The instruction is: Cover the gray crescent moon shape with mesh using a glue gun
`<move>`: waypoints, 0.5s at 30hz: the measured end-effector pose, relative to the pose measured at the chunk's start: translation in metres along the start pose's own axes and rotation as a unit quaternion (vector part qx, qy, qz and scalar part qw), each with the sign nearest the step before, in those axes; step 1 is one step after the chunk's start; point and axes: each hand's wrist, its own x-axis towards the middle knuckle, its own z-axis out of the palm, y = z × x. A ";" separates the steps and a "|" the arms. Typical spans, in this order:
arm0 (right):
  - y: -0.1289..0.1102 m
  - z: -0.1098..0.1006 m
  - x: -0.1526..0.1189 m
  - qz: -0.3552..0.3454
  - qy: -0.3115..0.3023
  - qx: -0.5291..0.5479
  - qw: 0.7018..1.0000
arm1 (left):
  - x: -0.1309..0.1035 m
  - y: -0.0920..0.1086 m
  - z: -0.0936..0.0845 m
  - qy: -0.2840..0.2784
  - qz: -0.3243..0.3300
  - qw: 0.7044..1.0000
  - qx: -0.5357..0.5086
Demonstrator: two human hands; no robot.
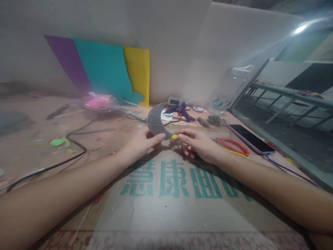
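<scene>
A grey crescent moon (156, 121), its surface wrapped in what looks like yarn, is held upright over the table by my left hand (148, 140), thumb in front and fingers behind. At the crescent's lower right tip, my right hand (196, 142) pinches a small yellow piece (174, 136) between thumb and fingers. The yellow piece touches the tip or lies right against it; I cannot tell which. Just behind the crescent rests a dark blue glue gun (182, 111) with a small red light. Red-handled pliers (234, 145) lie right of my right hand.
A phone (251, 139) and a clear water bottle (226, 92) stand toward the right edge. Grey yarn clumps (214, 121) lie behind my right hand. A black cord (75, 139) crosses the left side, near green scraps (57, 142). Coloured sheets (104, 69) lean on the back wall.
</scene>
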 end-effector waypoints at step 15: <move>0.003 -0.007 0.001 -0.104 0.082 -0.247 0.960 | 0.003 -0.005 0.000 -0.012 0.014 0.998 0.064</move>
